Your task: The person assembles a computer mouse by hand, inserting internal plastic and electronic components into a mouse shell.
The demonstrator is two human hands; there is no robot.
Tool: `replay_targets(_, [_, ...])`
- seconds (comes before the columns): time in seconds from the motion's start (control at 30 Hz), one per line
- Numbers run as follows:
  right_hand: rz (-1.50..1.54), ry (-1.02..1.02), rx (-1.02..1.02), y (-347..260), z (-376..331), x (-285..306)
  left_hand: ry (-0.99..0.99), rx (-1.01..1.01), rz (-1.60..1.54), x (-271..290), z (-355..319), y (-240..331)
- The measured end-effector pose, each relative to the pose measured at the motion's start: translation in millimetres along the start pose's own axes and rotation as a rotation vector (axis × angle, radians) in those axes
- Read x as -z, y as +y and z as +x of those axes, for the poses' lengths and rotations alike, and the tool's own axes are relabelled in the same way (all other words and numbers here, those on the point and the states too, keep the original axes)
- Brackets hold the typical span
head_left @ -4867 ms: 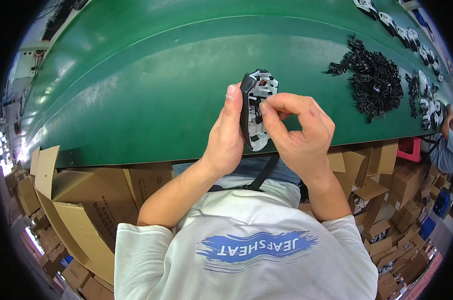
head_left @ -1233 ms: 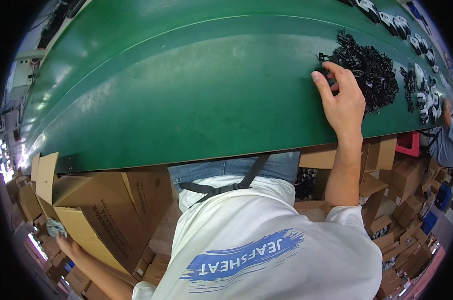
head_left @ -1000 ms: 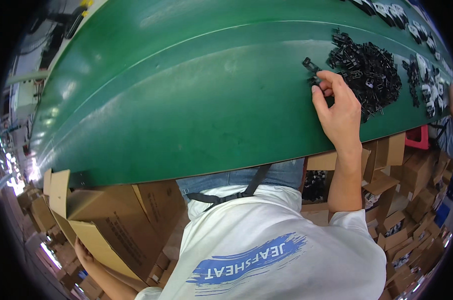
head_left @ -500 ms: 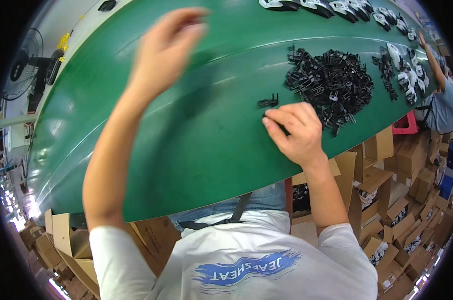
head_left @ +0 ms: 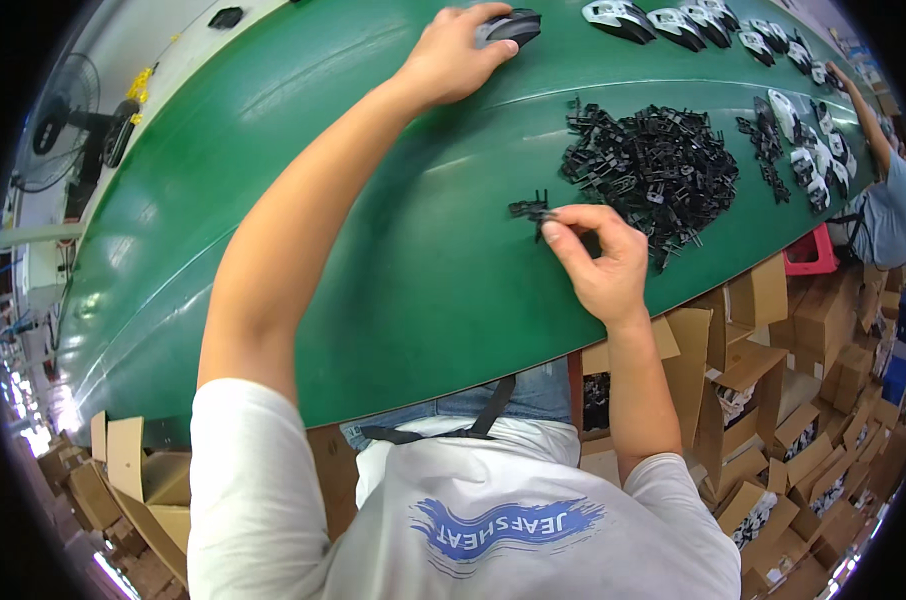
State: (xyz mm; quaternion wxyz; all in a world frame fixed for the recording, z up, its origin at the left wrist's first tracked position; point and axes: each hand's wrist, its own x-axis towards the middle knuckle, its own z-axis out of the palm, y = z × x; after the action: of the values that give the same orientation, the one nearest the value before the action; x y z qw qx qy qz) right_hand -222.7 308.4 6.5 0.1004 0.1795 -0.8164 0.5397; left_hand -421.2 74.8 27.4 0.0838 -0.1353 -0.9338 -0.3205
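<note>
At the far side of the green table (head_left: 423,330), my left hand (head_left: 451,58) has its thumb and fingers closed around a dark grey and black curved shell (head_left: 516,30), shaped like a computer mouse cover. My right hand (head_left: 613,262) pinches a small black plastic clip (head_left: 539,228) between thumb and forefinger, low over the table. Touching or just beyond that clip is another black pronged clip (head_left: 523,208); whether they are apart I cannot tell. A big heap of similar black clips (head_left: 663,165) lies just beyond my right hand.
White-and-black shells (head_left: 678,28) stand in a row along the far edge, with more shells (head_left: 813,160) at the right. A person (head_left: 888,200) works at the far right. Open cardboard boxes (head_left: 743,390) crowd the floor; a fan (head_left: 63,125) stands at the left.
My left hand has swung right and away from me, and is now on the dark shell. My right hand stays near the heap, and the clip in its fingers shows more clearly.
</note>
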Motion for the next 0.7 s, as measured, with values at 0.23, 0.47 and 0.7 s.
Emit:
replay_targets(0.23, [0.631, -0.029, -0.216, -74, -11, -26, -0.170, 0.384, -1.629, 80, -198, 57])
replay_targets(0.47, [0.193, -0.029, 0.053, -110, 4, -60, -0.005, 0.456, -1.820, 76, -295, 80])
replay_targets(0.7, [-0.035, 0.050, 0.333, -111, -7, -75, -0.002, 0.502, -1.730, 81, -314, 89])
